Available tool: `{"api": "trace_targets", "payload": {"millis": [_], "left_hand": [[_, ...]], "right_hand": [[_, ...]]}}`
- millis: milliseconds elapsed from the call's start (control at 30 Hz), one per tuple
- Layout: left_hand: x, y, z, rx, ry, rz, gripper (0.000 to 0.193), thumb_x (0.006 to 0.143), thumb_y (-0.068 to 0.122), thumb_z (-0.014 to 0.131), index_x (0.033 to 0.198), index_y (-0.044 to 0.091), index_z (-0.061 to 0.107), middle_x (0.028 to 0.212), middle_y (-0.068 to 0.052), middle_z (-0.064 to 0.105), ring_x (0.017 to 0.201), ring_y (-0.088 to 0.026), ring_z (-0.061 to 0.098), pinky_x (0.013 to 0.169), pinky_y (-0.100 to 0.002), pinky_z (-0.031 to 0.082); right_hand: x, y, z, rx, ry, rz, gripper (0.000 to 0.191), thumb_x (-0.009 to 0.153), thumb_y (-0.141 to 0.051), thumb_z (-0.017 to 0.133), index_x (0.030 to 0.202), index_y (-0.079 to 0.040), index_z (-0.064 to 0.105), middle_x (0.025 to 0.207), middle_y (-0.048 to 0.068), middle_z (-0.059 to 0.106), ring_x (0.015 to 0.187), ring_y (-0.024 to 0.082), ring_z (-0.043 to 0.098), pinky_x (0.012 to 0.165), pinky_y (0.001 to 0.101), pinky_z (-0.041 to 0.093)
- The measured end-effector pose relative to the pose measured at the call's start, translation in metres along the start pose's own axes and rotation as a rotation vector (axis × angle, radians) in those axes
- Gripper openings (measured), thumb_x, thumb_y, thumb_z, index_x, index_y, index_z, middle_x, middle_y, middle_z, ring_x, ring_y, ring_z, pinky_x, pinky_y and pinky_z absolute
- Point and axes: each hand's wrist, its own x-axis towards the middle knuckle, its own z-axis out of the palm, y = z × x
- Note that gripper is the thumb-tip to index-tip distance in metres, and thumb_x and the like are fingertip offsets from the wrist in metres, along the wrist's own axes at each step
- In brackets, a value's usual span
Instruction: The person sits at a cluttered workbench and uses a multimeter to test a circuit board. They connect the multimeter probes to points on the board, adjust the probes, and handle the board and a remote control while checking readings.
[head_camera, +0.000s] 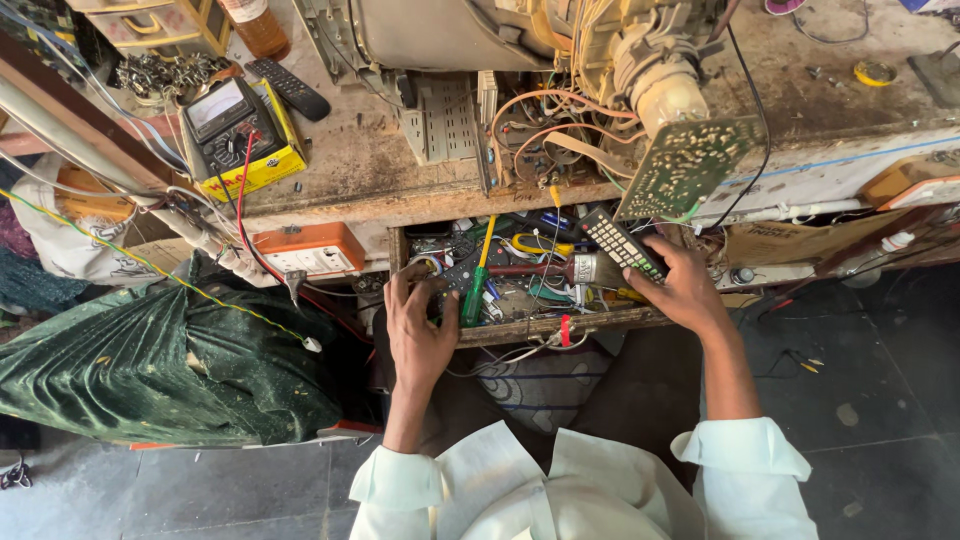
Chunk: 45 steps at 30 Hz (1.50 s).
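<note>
Presently, the person's right hand (685, 290) is closed around a black remote control (622, 243), thumb and fingers gripping its lower end, the keypad face turned up. The remote points toward 11 o'clock from the hand and hangs over the right part of an open wooden drawer (600, 322). The left hand (418, 318) reaches into the drawer's left end, fingers bent and spread down among the clutter; whether it grips anything cannot be told. Just at 3 o'clock of that hand lies a green-handled screwdriver (472, 290), with a yellow shaft running up toward 12 o'clock. Between the two hands lies a tool with a dark red handle (530, 269) and a metal collar. At 12 o'clock of the remote, a green circuit board (688, 165) hangs tilted from the workbench (350, 170). A multimeter (232, 125) on a yellow box sits at 10 o'clock, well apart from the left hand.
</note>
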Motion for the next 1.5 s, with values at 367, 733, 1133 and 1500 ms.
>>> {"api": "trace_targets", "payload": {"millis": [367,733,1133,1500], "left_hand": [[0.0,0.001,0.008,0.017,0.016,0.018,0.019,0.083,0.007,0.076,0.1,0.002,0.07,0.122,-0.016,0.062,0.112,-0.038,0.057,0.096,-0.046,0.047],[0.001,0.003,0.007,0.003,0.002,-0.015,0.019,0.083,0.008,0.076,0.099,0.0,0.07,0.121,-0.017,0.062,0.108,-0.038,0.057,0.091,-0.045,0.047],[0.0,-0.008,-0.002,-0.059,0.004,-0.05,0.02,0.081,0.008,0.077,0.099,0.002,0.07,0.122,-0.016,0.062,0.113,-0.038,0.057,0.095,-0.044,0.047],[0.001,-0.01,-0.001,-0.033,0.029,-0.02,0.021,0.081,0.008,0.077,0.099,0.001,0.069,0.123,-0.016,0.062,0.115,-0.038,0.057,0.098,-0.045,0.047]], "right_hand": [[0.0,-0.003,0.001,-0.144,0.016,0.001,0.04,0.083,-0.025,0.08,0.115,-0.003,0.069,0.086,0.018,0.07,0.072,0.036,0.064,0.069,0.046,0.05],[0.001,-0.007,0.001,-0.162,-0.015,0.066,0.039,0.083,-0.024,0.079,0.117,-0.006,0.07,0.083,0.016,0.07,0.067,0.033,0.066,0.064,0.0449,0.05],[-0.001,-0.013,0.008,-0.205,-0.001,-0.164,0.046,0.086,-0.028,0.08,0.122,-0.001,0.071,0.116,0.019,0.074,0.101,0.036,0.071,0.087,0.0424,0.056],[0.001,-0.027,0.003,-0.153,-0.043,-0.242,0.043,0.088,-0.03,0.078,0.121,-0.003,0.073,0.12,0.016,0.074,0.106,0.034,0.071,0.091,0.0419,0.056]]}}
